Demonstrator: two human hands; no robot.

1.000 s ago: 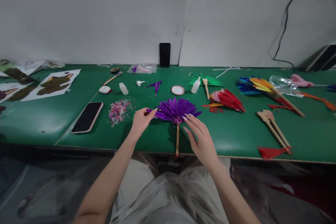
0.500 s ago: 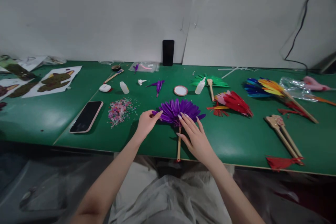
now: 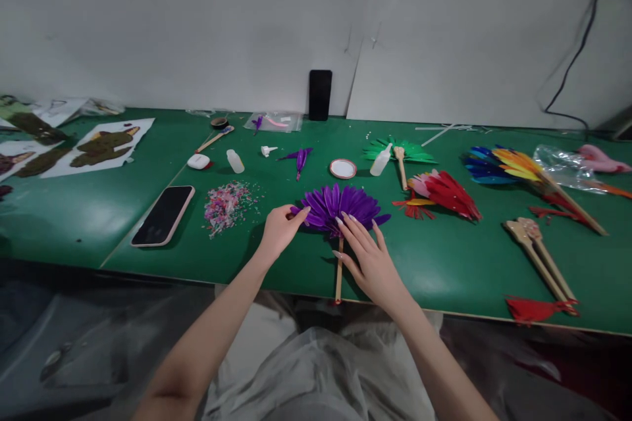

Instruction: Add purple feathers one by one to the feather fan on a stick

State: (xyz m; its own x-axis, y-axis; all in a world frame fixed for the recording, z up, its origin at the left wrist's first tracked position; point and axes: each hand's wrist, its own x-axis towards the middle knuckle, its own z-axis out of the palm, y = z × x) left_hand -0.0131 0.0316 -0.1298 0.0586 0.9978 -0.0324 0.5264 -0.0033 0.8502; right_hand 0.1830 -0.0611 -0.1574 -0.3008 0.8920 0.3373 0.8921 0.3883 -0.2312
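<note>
A purple feather fan lies spread on the green table, its wooden handle pointing toward me and reaching the front edge. My left hand pinches the outermost feather on the fan's left side between thumb and forefinger. Stretched fingers of my right hand rest on the lower middle of the fan, where the feathers meet the handle; the palm hides part of what lies under it. Just beyond the fan lie loose purple feathers and a round white lid with a red rim.
Colourful small pieces and a phone lie left. Behind are small bottles, and a black phone leaning on the wall. At right are a green feather fan, red feathers and wooden handles.
The view has shifted slightly. Both hands keep nearly the same places on the purple feather fan.
</note>
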